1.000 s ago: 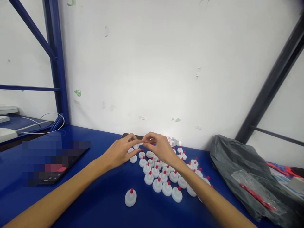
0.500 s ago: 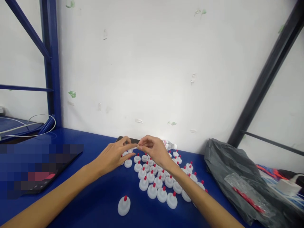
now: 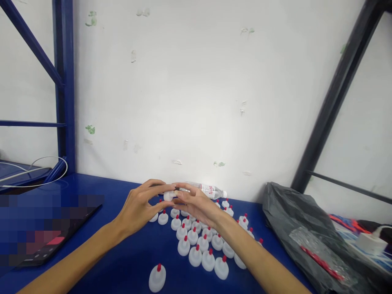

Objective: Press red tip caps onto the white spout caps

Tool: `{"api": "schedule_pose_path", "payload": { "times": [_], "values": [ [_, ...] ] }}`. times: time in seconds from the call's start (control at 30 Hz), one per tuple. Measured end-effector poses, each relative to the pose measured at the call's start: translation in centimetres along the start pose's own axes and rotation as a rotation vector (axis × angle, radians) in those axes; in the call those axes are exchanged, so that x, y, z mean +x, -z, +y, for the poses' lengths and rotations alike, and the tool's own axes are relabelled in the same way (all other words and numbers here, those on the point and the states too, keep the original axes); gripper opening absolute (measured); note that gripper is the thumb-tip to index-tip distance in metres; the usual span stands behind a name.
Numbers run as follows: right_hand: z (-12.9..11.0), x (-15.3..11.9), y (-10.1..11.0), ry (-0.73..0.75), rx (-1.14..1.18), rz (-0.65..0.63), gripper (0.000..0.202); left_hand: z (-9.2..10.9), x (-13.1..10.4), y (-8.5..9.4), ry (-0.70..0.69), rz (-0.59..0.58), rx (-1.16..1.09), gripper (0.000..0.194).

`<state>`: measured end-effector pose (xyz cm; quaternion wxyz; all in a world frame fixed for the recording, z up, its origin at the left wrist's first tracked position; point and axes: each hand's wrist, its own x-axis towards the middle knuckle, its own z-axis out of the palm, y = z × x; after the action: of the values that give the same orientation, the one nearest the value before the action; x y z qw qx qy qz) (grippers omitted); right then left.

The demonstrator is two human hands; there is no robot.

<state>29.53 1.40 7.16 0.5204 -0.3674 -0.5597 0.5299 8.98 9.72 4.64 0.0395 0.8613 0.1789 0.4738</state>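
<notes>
A small white squeeze bottle (image 3: 168, 196) is held above the blue table, between the thumb and fingers of my left hand (image 3: 137, 206). My right hand (image 3: 197, 204) meets it from the right, fingertips closed at the bottle's right end; whatever sits at that end is hidden behind them. Below and to the right, several similar white bottles with red caps (image 3: 195, 256) stand in a cluster, partly covered by my right forearm. One white bottle with a red cap (image 3: 157, 279) stands apart near the front.
Against the wall lies a clear plastic bottle (image 3: 212, 191) on its side. A dark grey plastic bag (image 3: 284, 220) is at the right, with a clear packet of red pieces (image 3: 321, 261) on it. At the left is a dark, partly blurred device (image 3: 52, 255) on the blue table (image 3: 122, 265).
My hands appear slightly lower in view, and the white bottle between them is now visible. My right fingers have shifted at its end. The camera has tilted slightly.
</notes>
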Motion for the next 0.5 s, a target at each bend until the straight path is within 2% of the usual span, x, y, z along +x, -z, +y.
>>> {"api": "schedule_pose_path", "payload": {
  "times": [0.1,0.2,0.5],
  "values": [
    [-0.2,-0.4,-0.8,-0.033,0.110,-0.151,0.051,0.7,-0.1,-0.3,-0.016,0.033,-0.028,0.038],
    [0.0,-0.5,-1.3,-0.013,0.197,-0.222,0.040,1.1,-0.2,-0.6,-0.033,0.043,-0.044,0.036],
    [0.8,-0.1,-1.5,-0.002,0.095,-0.121,0.039,1.4,0.0,-0.4,-0.066,0.031,-0.048,0.034]
  ]
}}
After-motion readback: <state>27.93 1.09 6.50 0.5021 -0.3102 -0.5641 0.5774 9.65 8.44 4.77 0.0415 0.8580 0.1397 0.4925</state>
